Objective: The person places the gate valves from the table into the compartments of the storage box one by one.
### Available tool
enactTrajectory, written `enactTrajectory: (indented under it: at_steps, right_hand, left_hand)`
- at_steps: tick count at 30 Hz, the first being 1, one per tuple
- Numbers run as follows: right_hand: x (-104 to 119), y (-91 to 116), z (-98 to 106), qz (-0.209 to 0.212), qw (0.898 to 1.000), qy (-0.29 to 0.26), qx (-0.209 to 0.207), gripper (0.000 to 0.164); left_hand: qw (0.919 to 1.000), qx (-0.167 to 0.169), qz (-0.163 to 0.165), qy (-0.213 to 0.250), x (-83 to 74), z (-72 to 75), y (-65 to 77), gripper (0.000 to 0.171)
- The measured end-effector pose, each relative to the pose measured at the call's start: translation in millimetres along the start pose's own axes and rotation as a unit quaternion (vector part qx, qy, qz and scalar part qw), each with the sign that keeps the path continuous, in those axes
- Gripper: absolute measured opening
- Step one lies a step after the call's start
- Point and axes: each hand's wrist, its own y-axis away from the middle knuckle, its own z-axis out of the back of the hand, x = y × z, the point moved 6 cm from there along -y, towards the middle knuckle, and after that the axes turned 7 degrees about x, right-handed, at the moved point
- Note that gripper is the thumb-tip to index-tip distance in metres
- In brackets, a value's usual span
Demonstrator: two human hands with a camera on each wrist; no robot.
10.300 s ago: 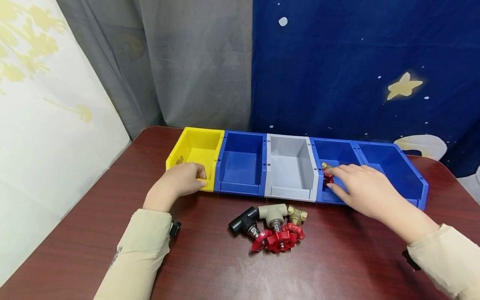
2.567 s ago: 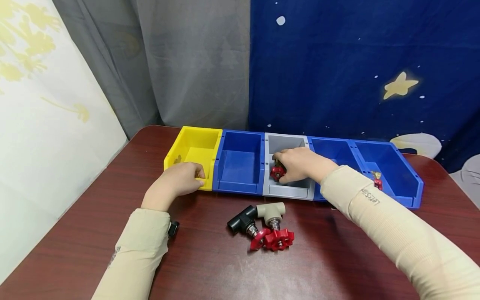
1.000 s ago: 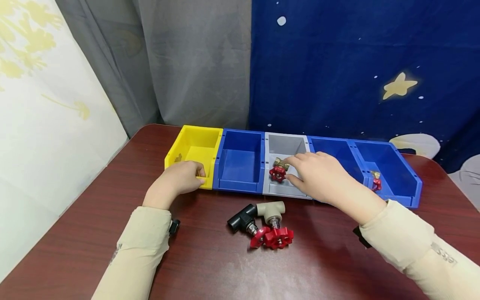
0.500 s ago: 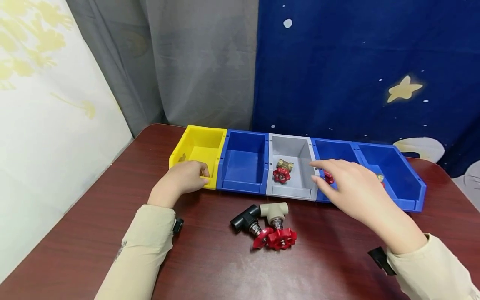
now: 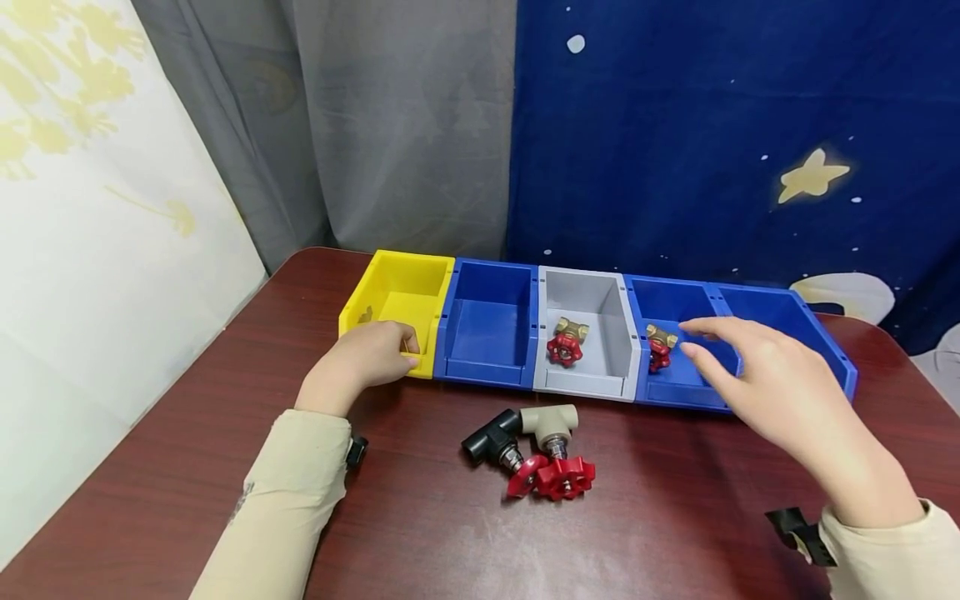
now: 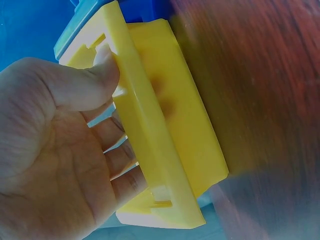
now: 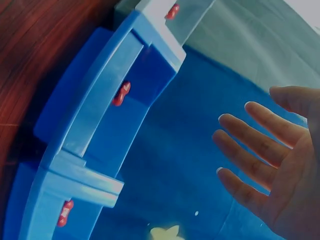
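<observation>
My left hand (image 5: 363, 358) grips the front lip of the yellow bin (image 5: 408, 275), thumb outside and fingers inside it. My right hand (image 5: 776, 392) holds nothing; its fingers are relaxed and spread, over the front of the rightmost blue bin (image 5: 765, 304). One brass gate valve (image 5: 568, 340) with a red handwheel lies in the grey bin (image 5: 585, 386). Another brass valve (image 5: 660, 346) lies in the blue bin (image 5: 678, 393) beside it. The rightmost bin's red handwheel (image 7: 64, 213) shows in the right wrist view; in the head view my hand hides it.
On the table (image 5: 420, 533), in front of the bins, lie a black tee-bodied valve (image 5: 491, 439) and a beige one (image 5: 551, 423), their red handwheels together. A second blue bin (image 5: 487, 333) stands between yellow and grey. Curtains (image 5: 405, 125) hang behind.
My right hand has let go of the brass valve in the grey bin and moved right. Since the oldest frame, the brass valve on the table has left it. My left hand stays put.
</observation>
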Motion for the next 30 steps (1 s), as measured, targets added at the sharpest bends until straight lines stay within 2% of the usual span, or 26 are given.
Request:
enactTrajectory:
  at_steps: [10, 19, 30]
  right_hand:
    - [-32, 0, 3, -0.038, 0.999, 0.004, 0.006, 0.034]
    - [-68, 2, -1, -0.096, 0.995, -0.006, 0.038, 0.047]
    - [-101, 7, -9, -0.121, 0.991, 0.008, 0.046, 0.048]
  left_hand:
    - [1.0, -0.002, 0.006, -0.001, 2.6, -0.7, -0.2, 0.014]
    - [1.0, -0.003, 0.007, -0.004, 0.9, -0.9, -1.1, 0.014]
    - [1.0, -0.003, 0.004, -0.004, 1.3, -1.8, -1.2, 0.014]
